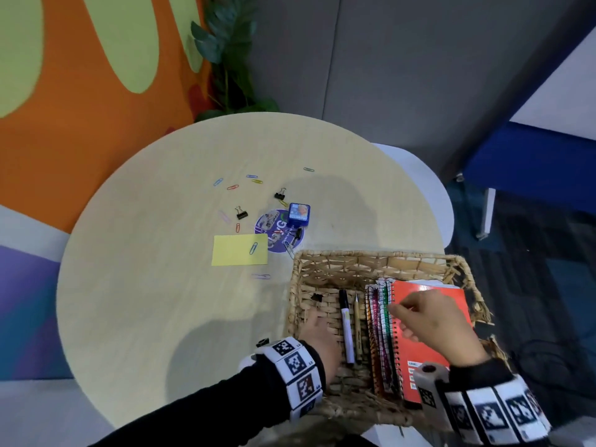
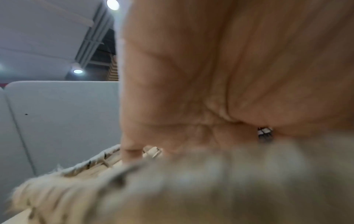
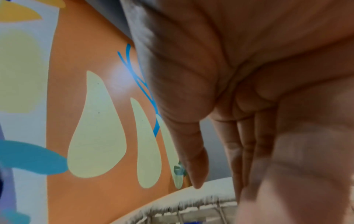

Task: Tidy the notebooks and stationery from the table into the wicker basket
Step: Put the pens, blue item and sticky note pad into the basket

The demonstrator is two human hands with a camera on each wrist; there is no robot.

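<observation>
Down at the near right edge of the round, pale wood-grain bench, a rectangular wicker basket, coarse braided weave with frayed strands along the rim. Inside it, on the right, spiral-bound notebooks stacked flat, topmost a glossy orange-red notebook with wire coils down its left edge; beneath, more coils in green, pink and orange. Beside the stack, lying lengthwise on the woven floor, a white marker with a black cap and a slim brown pen; farther left, a small black binder clip. Left hand palm-down on the basket floor near the front left wall, fingers fairly straight and holding nothing; close and blurred in the left wrist view, pale weave beneath. Right hand over the orange-red cover, thumb and forefinger pinched at the wire coil of the stack, remaining fingers loosely curled. Out on the bench: a flat yellow sticky note with a blue paper clip on it, a round printed sticker, a small blue square box, two black binder clips, and thin coloured paper clips scattered wide. Behind, a wall with orange and pale green rounded shapes, and a leafy plant.
</observation>
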